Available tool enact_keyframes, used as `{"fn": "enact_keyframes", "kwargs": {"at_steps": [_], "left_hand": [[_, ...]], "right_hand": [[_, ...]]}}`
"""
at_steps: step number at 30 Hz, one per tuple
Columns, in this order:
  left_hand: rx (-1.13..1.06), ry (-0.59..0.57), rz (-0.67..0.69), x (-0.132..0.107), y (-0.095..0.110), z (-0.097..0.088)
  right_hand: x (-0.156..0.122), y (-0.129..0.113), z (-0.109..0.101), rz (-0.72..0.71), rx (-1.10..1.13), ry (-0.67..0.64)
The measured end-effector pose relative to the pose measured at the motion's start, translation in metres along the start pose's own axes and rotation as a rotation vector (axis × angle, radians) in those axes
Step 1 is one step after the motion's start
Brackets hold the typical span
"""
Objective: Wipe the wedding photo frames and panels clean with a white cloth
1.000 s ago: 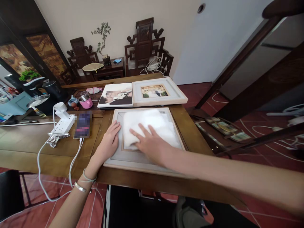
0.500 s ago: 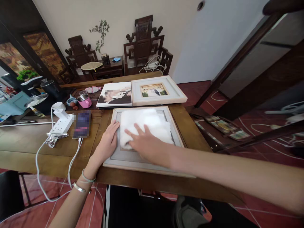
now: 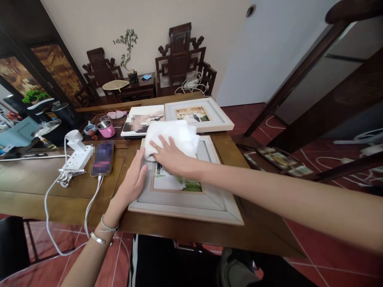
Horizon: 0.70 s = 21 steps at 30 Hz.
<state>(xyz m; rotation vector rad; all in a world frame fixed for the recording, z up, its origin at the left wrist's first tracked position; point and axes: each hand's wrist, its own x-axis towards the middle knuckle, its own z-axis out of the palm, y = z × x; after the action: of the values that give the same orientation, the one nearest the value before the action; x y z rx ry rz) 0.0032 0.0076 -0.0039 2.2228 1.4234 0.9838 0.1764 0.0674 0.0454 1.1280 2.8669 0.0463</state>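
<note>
A pale wooden picture frame [image 3: 191, 205] with a photo under glass lies flat on the brown table [image 3: 36, 179] in front of me. My right hand [image 3: 170, 157] presses a bunched white cloth [image 3: 173, 135] onto the frame's far left corner, fingers spread flat over it. Resting on the frame's left edge is my left hand [image 3: 133, 181], fingers stretched out and holding nothing. Two bracelets circle that wrist.
Behind the frame lie a second framed photo [image 3: 199, 115] and a frameless print [image 3: 142, 121]. A phone [image 3: 103, 158] on a cable, a white power strip [image 3: 78, 156] and a pink mug [image 3: 106, 128] sit to the left. Carved chairs stand at the back; more frames rest lower right.
My right hand has pushed the cloth from the middle of the glass up to the far left corner, uncovering the photo. The left hand has stayed on the frame's left edge.
</note>
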Motion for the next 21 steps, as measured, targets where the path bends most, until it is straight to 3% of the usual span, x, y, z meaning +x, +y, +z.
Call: {"fn": "enact_keyframes", "kwargs": {"at_steps": [4,9,12,16,21], "left_hand": [[-0.046,-0.008,-0.017,-0.001,-0.001,-0.001],[-0.121,-0.013,-0.021,-0.003,-0.003,-0.001],[-0.178,-0.010,-0.020,-0.004,-0.002,-0.001],[-0.201,-0.017,-0.050,-0.006,-0.001,-0.002],[-0.165,-0.014,-0.018,-0.006,-0.002,-0.001]], "right_hand": [[0.004,-0.018,0.005,-0.006,0.020,-0.037],[-0.043,-0.057,-0.001,-0.172,0.068,-0.078],[-0.068,-0.068,-0.009,-0.258,0.133,-0.127],[-0.072,-0.059,-0.014,-0.274,0.179,-0.151],[-0.033,-0.035,-0.003,-0.137,0.072,-0.031]]}}
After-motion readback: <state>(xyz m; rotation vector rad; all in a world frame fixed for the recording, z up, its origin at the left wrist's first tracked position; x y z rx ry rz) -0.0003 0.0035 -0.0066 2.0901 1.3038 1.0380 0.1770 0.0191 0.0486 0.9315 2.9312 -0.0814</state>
